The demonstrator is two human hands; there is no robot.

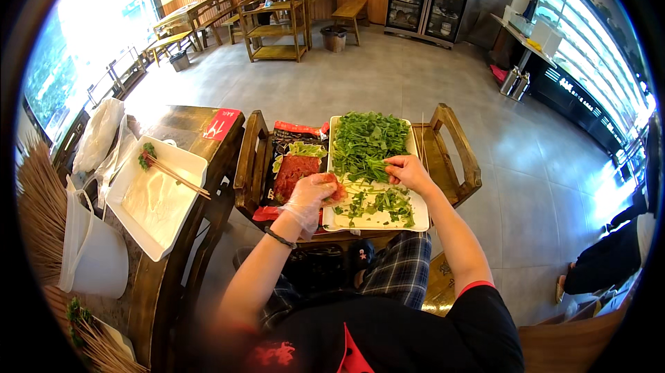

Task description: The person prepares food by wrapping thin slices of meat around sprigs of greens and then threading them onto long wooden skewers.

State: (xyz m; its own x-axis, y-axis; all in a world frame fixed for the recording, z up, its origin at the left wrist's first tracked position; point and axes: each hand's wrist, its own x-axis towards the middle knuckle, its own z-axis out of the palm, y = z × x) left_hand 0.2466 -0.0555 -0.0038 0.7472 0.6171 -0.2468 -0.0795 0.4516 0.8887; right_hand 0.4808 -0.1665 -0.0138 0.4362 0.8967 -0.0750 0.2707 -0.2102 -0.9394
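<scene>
Head view: a seated person is seen from above, with both forearms extended forward over a wooden chair that serves as a worktop (463, 165).

The left hand (315, 193), covered by a thin clear glove, is curled around a piece of red meat (335, 191) and holds it at the near left edge of a white tray (332, 222). The wrist is bent slightly inward, palm toward the right, and a dark band is worn on the forearm behind it. It is judged that the meat is kept low over the tray so that the greens can be laid against it.

The right hand (409, 172), bare, is pinched on a sprig of leafy greens (367, 139) at the near edge of the heap, which fills the tray's far half, beyond both hands. Its fingers point left, toward the gloved hand; the elbow is drawn back to the right.

Just left of the gloved hand lies an open packet of sliced red meat (291, 173), placed within easy reach. Further left, a second white tray (156, 234) on a wooden table carries one finished skewer (173, 173). Bundles of bare skewers (38, 214) and a white bucket (93, 252) stand beyond it.
</scene>
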